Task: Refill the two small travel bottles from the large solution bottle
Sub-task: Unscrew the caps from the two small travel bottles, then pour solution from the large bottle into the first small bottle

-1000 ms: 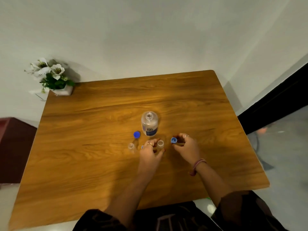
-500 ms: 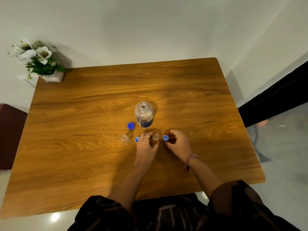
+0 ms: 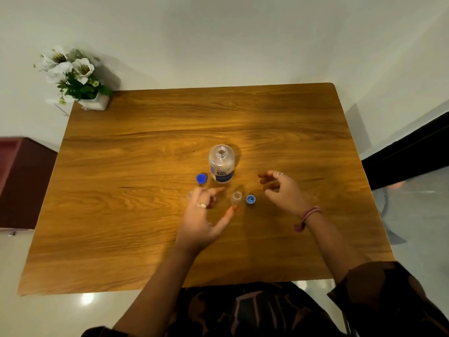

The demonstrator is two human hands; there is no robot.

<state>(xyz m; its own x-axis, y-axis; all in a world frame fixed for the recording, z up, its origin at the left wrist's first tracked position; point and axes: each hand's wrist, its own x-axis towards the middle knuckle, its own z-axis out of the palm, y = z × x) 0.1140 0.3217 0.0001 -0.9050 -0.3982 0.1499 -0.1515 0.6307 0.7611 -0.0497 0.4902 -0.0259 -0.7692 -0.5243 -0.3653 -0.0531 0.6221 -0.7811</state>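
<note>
Both hands, left [image 3: 202,215] and right [image 3: 283,192], hover loosely spread and empty over the wooden surface [image 3: 145,215]; an uncapped small clear travel bottle [image 3: 236,198] stands between them, the open large clear solution bottle [image 3: 221,164] just beyond. Steadying the small bottle should prevent spills.

I see a silver ring [image 3: 202,205] on my left hand [image 3: 201,222] and another thin silver ring [image 3: 279,174] on my right hand [image 3: 283,193]. A pink cord bracelet [image 3: 308,216] circles the right wrist. Dark patterned sleeves [image 3: 379,288] bunch at my elbows.
</note>
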